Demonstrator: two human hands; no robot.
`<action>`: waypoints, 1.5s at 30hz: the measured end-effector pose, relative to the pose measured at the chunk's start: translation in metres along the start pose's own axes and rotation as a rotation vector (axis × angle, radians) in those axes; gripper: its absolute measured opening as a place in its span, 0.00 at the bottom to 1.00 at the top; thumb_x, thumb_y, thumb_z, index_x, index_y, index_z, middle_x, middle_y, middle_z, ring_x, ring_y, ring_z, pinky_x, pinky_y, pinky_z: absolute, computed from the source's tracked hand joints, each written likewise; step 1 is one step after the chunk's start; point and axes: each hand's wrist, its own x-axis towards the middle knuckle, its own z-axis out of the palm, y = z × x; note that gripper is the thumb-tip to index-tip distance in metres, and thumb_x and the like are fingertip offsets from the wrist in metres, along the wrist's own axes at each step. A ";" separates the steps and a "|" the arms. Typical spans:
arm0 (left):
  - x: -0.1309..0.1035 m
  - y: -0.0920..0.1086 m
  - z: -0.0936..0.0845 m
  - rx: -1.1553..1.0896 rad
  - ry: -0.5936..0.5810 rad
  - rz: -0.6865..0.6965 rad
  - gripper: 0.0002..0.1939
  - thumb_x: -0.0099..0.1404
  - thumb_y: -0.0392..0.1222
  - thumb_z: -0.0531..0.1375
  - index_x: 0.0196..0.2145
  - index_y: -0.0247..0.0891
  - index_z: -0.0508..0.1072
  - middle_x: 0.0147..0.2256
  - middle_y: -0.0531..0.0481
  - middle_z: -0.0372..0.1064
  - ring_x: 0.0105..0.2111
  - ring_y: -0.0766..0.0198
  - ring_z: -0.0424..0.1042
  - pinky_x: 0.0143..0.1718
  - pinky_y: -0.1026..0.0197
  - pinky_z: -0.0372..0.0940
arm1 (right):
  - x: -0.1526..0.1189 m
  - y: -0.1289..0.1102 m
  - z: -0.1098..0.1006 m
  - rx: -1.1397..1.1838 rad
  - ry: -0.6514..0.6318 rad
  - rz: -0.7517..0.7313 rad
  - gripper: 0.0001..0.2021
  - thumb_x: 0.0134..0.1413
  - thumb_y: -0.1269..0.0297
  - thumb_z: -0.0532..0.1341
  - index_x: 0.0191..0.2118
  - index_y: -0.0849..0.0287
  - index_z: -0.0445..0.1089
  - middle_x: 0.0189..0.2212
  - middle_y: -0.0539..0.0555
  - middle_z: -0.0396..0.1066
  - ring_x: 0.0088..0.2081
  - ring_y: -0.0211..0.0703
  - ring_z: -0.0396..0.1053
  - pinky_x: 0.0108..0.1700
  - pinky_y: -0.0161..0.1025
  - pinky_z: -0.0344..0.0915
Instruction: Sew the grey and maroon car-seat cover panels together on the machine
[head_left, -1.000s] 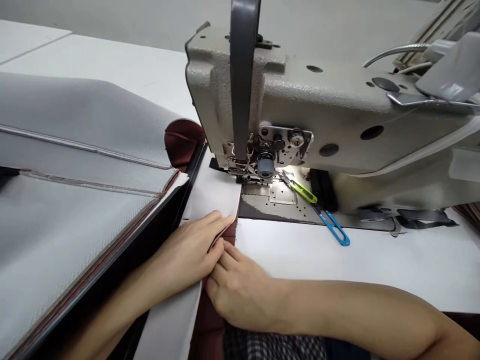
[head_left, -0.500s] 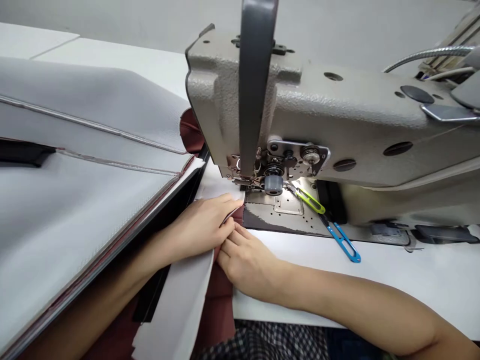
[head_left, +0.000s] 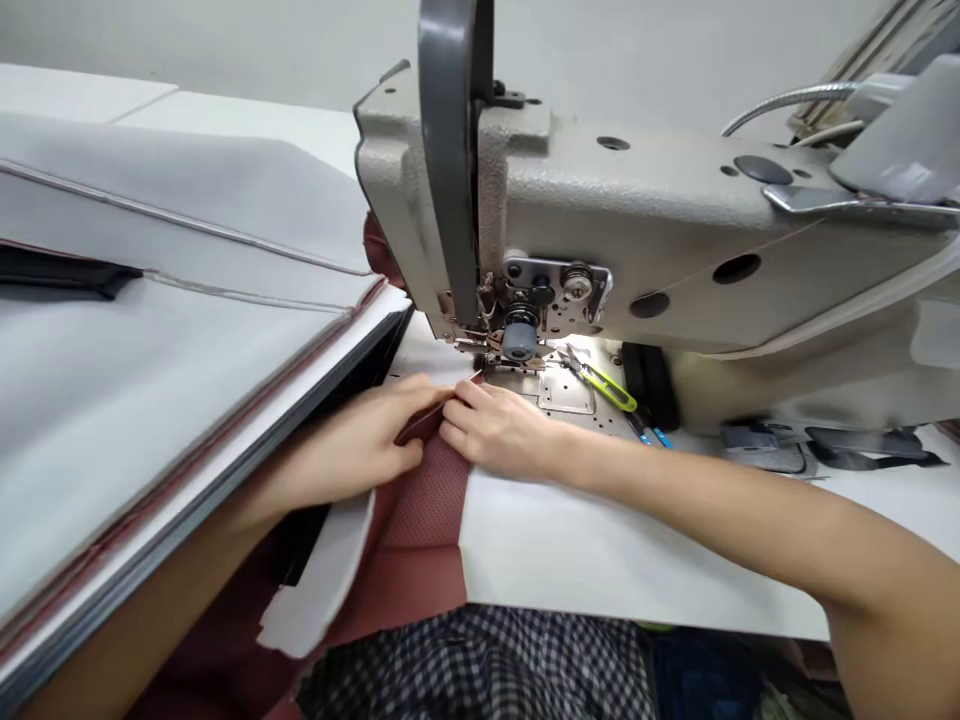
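Note:
My left hand (head_left: 360,445) grips the folded edge of a dark red perforated leather-like panel (head_left: 431,495), thumb below and fingers on top. Beside it, my right hand (head_left: 499,425) pinches the same panel's edge just in front of the presser foot (head_left: 487,362) of a grey sewing machine (head_left: 660,230). A light grey backing strip (head_left: 319,590) hangs along the panel beneath my left wrist. What lies right under the needle is partly hidden by the fingers and machine parts.
Large grey fabric-backed covers (head_left: 150,400) are stacked at left, over my left forearm. Yellow-green thread snips (head_left: 609,388) lie on the machine bed, with blue-handled snips (head_left: 649,432) partly behind my right forearm. Dark pieces (head_left: 862,445) rest at right on the white table (head_left: 600,550).
Both hands have moved toward the needle, and the right hand now lies nearer the presser foot. More of the red panel's perforated face shows. The camera view has shifted.

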 end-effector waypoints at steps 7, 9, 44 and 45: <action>-0.007 0.015 0.030 0.120 -0.026 -0.033 0.19 0.61 0.31 0.50 0.47 0.39 0.71 0.39 0.47 0.70 0.40 0.60 0.71 0.45 0.60 0.66 | -0.029 -0.096 -0.026 0.028 -0.034 0.140 0.23 0.64 0.68 0.51 0.58 0.82 0.64 0.57 0.73 0.66 0.60 0.64 0.63 0.66 0.57 0.54; -0.006 0.017 0.029 0.139 -0.030 -0.045 0.18 0.62 0.31 0.50 0.46 0.39 0.71 0.38 0.48 0.70 0.38 0.60 0.70 0.42 0.60 0.66 | -0.029 -0.110 -0.029 0.163 -0.071 0.092 0.25 0.64 0.63 0.51 0.59 0.79 0.64 0.59 0.71 0.65 0.62 0.64 0.61 0.67 0.54 0.52; 0.040 0.055 0.004 0.544 -0.155 -0.145 0.14 0.53 0.24 0.52 0.34 0.33 0.73 0.33 0.43 0.71 0.29 0.59 0.68 0.28 0.59 0.56 | -0.018 -0.074 -0.003 0.280 0.056 0.142 0.12 0.65 0.70 0.54 0.47 0.63 0.74 0.45 0.59 0.72 0.55 0.52 0.65 0.66 0.49 0.56; 0.028 0.056 0.011 0.533 -0.111 -0.174 0.18 0.55 0.24 0.51 0.40 0.32 0.74 0.36 0.43 0.71 0.31 0.58 0.69 0.30 0.58 0.58 | -0.019 -0.078 -0.004 0.279 0.065 0.120 0.12 0.65 0.71 0.54 0.44 0.64 0.75 0.42 0.59 0.73 0.52 0.51 0.67 0.66 0.47 0.57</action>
